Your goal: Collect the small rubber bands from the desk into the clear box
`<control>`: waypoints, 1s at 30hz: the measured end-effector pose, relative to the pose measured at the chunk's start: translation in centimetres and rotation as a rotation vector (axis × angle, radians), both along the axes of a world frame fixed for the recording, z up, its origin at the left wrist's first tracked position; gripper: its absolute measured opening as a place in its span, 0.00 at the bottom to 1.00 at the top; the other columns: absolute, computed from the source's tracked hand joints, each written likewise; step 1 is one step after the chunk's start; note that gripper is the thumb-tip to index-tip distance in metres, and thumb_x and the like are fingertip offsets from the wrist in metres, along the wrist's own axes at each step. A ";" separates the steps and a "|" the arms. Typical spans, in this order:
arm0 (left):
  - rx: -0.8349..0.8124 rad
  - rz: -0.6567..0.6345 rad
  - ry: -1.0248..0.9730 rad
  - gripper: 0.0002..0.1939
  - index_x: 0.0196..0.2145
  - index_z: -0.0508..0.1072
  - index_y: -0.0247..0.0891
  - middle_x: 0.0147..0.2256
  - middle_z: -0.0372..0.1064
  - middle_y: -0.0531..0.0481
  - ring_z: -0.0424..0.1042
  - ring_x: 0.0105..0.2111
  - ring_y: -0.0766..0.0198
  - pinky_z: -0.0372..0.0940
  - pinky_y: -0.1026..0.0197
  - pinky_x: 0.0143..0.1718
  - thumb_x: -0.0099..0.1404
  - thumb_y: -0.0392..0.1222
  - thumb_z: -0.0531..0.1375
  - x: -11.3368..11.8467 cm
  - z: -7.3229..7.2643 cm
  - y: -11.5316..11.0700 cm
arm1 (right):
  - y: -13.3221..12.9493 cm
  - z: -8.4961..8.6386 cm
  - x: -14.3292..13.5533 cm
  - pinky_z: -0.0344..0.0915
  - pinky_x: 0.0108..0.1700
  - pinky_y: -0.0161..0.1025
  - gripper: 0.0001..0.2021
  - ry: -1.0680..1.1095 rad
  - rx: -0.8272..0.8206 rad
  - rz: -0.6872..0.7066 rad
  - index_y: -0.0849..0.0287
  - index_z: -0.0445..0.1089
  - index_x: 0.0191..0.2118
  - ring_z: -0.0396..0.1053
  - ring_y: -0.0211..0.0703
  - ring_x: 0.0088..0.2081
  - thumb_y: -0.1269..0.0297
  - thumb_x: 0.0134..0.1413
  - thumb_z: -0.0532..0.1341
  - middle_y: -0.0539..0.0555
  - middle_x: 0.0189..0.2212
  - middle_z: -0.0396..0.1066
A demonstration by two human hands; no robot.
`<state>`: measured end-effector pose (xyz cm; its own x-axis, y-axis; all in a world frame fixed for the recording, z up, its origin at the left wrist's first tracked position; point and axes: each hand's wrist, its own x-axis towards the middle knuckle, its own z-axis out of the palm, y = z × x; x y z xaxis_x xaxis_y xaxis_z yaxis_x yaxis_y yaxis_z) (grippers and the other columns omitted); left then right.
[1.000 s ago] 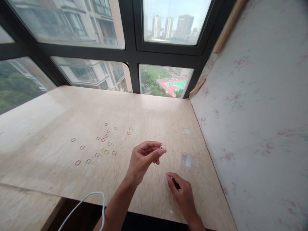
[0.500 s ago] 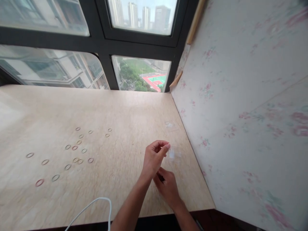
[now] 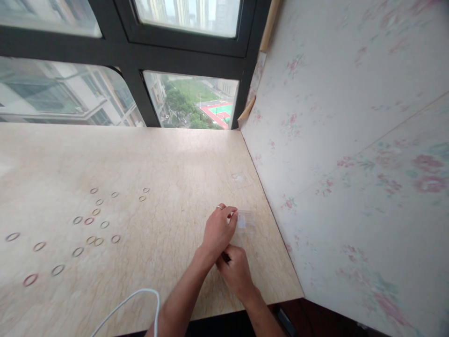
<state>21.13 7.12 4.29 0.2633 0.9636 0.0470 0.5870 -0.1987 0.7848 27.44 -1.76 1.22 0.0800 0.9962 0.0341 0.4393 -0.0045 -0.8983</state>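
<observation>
My left hand (image 3: 219,228) wears a ring and is bent over beside a small clear plastic box (image 3: 249,223) with a pale patch inside. Its thumb and forefinger are pinched together at the box's left side; whatever is between them is too small to make out. Just below, my right hand (image 3: 235,270) is closed, its fingertips tucked under my left wrist and hidden, so I cannot tell what it holds. Several thin coloured bands (image 3: 89,221) lie scattered over the left part of the table.
A second flat clear plastic piece (image 3: 239,179) lies farther back on the marbled table (image 3: 182,178). A flowered wall (image 3: 326,154) borders the right side. A white cable (image 3: 129,297) loops up at the front edge. Dark-framed windows (image 3: 191,58) stand behind.
The view has shifted, so the table things appear farther left. My left fingers have come down closer to the clear box. My right hand stays closed beneath the left wrist.
</observation>
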 end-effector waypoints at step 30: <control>0.110 0.511 -0.056 0.08 0.32 0.74 0.38 0.26 0.69 0.52 0.67 0.27 0.65 0.58 0.63 0.31 0.59 0.34 0.55 -21.2 -2.9 -6.7 | 12.4 4.5 -15.5 0.58 0.20 0.31 0.21 -0.059 -0.095 0.636 0.62 0.65 0.50 0.60 0.33 0.16 0.54 0.55 0.59 0.44 0.19 0.65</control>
